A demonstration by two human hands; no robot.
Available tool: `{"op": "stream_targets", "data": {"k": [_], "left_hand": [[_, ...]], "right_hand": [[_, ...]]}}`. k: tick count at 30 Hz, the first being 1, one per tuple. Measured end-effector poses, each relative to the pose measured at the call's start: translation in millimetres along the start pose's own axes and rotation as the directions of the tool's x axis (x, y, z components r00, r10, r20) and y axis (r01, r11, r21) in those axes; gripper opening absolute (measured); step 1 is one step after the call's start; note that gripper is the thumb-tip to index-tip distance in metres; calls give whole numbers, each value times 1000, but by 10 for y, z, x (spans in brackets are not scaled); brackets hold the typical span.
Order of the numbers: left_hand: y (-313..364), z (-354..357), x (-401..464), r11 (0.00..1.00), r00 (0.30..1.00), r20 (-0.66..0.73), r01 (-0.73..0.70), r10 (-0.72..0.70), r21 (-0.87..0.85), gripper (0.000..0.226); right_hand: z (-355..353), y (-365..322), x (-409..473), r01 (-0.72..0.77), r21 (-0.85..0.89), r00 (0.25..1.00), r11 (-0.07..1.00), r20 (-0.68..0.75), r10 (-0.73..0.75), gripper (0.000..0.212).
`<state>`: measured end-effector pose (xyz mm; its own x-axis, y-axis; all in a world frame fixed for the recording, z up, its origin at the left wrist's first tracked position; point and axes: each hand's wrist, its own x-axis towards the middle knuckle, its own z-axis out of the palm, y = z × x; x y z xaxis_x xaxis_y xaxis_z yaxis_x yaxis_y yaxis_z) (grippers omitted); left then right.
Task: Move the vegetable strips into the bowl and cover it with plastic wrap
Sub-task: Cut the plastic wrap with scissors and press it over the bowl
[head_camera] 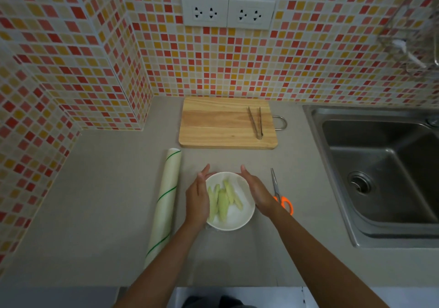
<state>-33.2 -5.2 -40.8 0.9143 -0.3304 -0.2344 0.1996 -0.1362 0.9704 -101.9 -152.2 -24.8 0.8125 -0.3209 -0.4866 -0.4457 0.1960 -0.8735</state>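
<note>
A white bowl (240, 219) stands on the grey counter and holds several pale green vegetable strips (223, 199). My left hand (198, 198) lies along the bowl's left side with straight fingers. My right hand (257, 192) lies along its right side, fingers straight too. A faint clear sheet of plastic wrap (237, 255) seems to lie over the bowl and the counter in front of it; its edges are hard to make out. The plastic wrap roll (166, 203), white with green stripes, lies left of the bowl.
Orange-handled scissors (281, 197) lie right of the bowl, partly under my right wrist. A wooden cutting board (221, 127) at the back carries metal tongs (257, 122). A steel sink (384, 172) fills the right side. Tiled walls stand behind and left.
</note>
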Motion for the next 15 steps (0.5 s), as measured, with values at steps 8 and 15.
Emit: {"op": "stream_targets", "data": {"k": [8, 15], "left_hand": [[290, -72, 147, 1000, 1000, -7, -30, 30, -7, 54], [-19, 115, -250, 995, 978, -209, 0, -21, -96, 41]], "right_hand": [[-152, 39, -12, 107, 57, 986, 993, -134, -99, 57], [-25, -65, 83, 43, 149, 996, 988, 75, -55, 56]]}}
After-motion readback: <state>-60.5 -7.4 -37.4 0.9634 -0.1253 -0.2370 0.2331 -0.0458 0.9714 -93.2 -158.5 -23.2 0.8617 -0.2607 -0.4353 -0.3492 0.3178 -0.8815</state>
